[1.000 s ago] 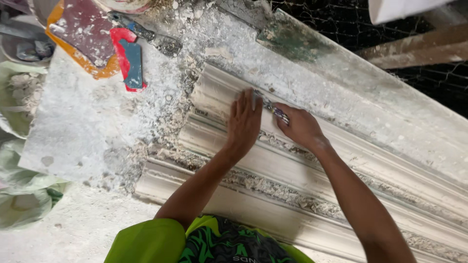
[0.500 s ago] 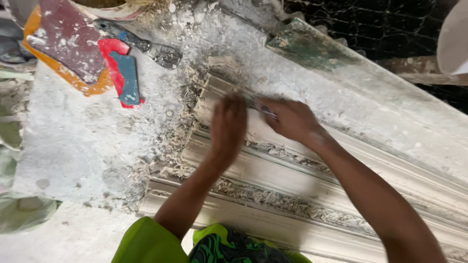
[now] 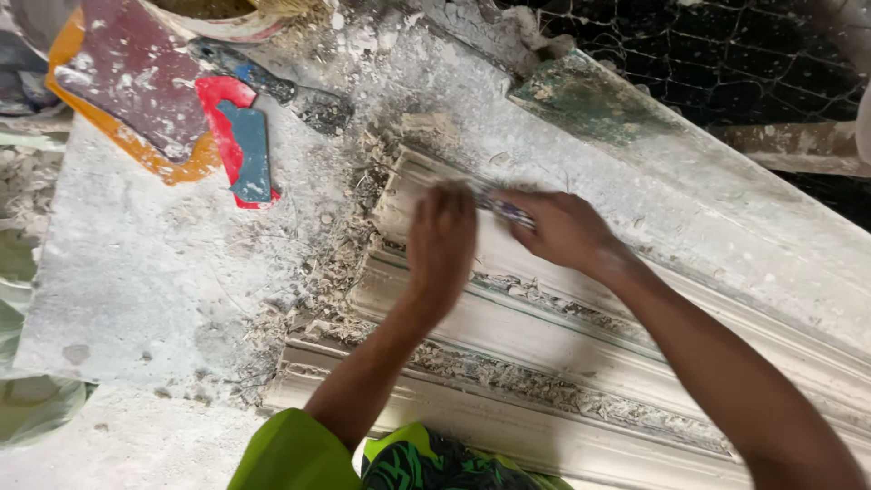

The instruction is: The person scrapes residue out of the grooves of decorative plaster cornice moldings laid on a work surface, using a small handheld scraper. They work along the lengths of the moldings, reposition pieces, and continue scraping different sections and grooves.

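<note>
Below, my left hand (image 3: 442, 243) lies flat, fingers loose, on the white plaster moulding (image 3: 508, 363) that runs across the dusty board (image 3: 145, 290). Beside it, my right hand (image 3: 561, 229) is clenched round a thin tool (image 3: 502, 210) touching the moulding's upper edge.

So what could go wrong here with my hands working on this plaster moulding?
The right hand grips a small tool close to the left hand, which rests on the white moulding; a slip could nick the fingers. Loose crumbs lie along the ornamental band, so pressing hard might chip more detail. The red scraper lies out of easy reach.
</note>
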`<action>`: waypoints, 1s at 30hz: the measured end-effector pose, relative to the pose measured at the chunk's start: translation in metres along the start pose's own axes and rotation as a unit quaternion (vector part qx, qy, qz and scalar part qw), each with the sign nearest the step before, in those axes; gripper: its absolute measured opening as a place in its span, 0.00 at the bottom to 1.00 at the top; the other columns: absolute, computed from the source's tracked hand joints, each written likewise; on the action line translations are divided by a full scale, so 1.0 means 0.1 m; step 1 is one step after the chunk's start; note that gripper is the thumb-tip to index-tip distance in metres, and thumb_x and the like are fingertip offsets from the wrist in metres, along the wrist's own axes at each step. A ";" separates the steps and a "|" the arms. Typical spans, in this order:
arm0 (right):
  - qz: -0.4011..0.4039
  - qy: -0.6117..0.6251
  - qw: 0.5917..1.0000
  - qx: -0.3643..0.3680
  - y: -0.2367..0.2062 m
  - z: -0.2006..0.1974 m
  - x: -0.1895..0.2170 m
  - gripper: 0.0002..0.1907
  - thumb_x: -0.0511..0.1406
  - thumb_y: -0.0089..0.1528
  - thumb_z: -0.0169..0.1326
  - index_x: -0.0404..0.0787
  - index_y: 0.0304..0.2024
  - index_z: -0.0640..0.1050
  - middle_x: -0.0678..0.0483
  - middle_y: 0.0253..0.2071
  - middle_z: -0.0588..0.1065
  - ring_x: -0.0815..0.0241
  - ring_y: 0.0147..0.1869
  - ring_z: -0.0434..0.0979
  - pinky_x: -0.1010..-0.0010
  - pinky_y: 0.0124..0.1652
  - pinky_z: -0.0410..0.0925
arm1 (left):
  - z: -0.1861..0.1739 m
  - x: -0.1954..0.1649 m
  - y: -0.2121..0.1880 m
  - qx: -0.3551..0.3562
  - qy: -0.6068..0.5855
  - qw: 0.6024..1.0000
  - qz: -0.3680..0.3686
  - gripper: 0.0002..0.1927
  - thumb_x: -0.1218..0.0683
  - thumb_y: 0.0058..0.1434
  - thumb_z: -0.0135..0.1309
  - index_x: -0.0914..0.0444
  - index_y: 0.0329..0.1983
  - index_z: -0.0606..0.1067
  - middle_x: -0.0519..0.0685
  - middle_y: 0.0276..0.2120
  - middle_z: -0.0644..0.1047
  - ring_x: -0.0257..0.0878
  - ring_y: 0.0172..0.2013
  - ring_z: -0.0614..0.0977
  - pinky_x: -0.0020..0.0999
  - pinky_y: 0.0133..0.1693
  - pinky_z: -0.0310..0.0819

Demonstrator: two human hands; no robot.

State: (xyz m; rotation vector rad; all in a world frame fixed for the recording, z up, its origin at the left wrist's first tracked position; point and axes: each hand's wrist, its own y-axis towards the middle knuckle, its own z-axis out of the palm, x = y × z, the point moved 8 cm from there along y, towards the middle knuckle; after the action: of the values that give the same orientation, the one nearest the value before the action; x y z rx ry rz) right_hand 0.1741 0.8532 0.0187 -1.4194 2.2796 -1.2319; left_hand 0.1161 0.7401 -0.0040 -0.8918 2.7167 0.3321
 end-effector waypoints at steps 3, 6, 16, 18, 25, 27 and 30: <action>-0.022 0.023 0.999 -0.005 0.29 -0.05 0.28 0.28 0.46 0.69 0.50 0.63 0.72 0.64 0.53 0.55 0.80 0.56 0.36 0.83 0.59 0.44 0.78 | -0.09 0.35 0.00 -0.034 0.024 0.999 -0.026 0.19 0.63 0.56 0.60 0.72 0.51 0.77 0.61 0.48 0.81 0.47 0.49 0.80 0.37 0.46 0.78; -0.071 0.027 0.996 -0.039 0.24 -0.14 0.35 0.28 0.45 0.67 0.52 0.60 0.70 0.66 0.50 0.59 0.77 0.55 0.36 0.83 0.58 0.45 0.76 | -0.04 0.36 0.00 -0.014 0.025 0.999 -0.019 0.18 0.65 0.56 0.60 0.71 0.51 0.77 0.60 0.49 0.81 0.46 0.48 0.80 0.38 0.46 0.78; -0.018 0.144 0.983 -0.116 0.13 -0.05 0.32 0.28 0.42 0.68 0.53 0.43 0.68 0.63 0.46 0.36 0.80 0.49 0.37 0.82 0.55 0.41 0.72 | -0.69 0.41 0.04 -0.186 0.028 0.982 -0.021 0.21 0.63 0.60 0.53 0.71 0.58 0.69 0.60 0.53 0.78 0.51 0.52 0.81 0.45 0.53 0.77; 0.000 0.210 0.970 -0.122 0.07 0.04 0.35 0.28 0.42 0.70 0.52 0.39 0.68 0.59 0.43 0.37 0.79 0.45 0.38 0.81 0.54 0.40 0.73 | -0.75 0.47 -0.01 -0.176 -0.136 0.973 -0.056 0.18 0.61 0.66 0.48 0.71 0.58 0.66 0.61 0.50 0.78 0.50 0.48 0.82 0.44 0.48 0.81; -0.171 0.266 0.929 -0.192 -0.56 0.26 0.37 0.39 0.37 0.63 0.58 0.38 0.73 0.57 0.38 0.67 0.58 0.41 0.69 0.59 0.50 0.61 0.63 | 0.05 0.35 0.30 0.085 -0.487 0.847 -0.195 0.15 0.54 0.77 0.40 0.71 0.59 0.63 0.57 0.30 0.78 0.42 0.24 0.82 0.37 0.22 0.80; -0.135 0.245 0.932 -0.233 -0.82 0.43 0.00 0.36 0.37 0.64 0.58 0.40 0.73 0.61 0.40 0.70 0.57 0.41 0.73 0.53 0.48 0.66 0.58 | 0.09 0.51 0.71 0.054 -0.391 0.904 -0.161 0.19 0.53 0.76 0.40 0.70 0.63 0.62 0.57 0.32 0.79 0.42 0.25 0.83 0.38 0.24 0.81; -0.075 0.238 0.899 -0.359 -1.24 0.77 -0.59 0.32 0.35 0.65 0.57 0.41 0.71 0.65 0.44 0.69 0.61 0.43 0.74 0.54 0.48 0.69 0.55 | 0.16 0.68 1.41 0.063 -0.118 0.987 -0.093 0.26 0.54 0.68 0.48 0.71 0.66 0.61 0.68 0.49 0.73 0.52 0.33 0.84 0.43 0.28 0.83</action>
State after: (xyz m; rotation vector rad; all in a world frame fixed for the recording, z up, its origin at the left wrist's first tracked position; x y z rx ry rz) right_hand 0.3284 0.8344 0.0451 -1.6627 3.2549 -0.8581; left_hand -0.0191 0.8183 -0.0214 -0.9932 2.3888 0.2088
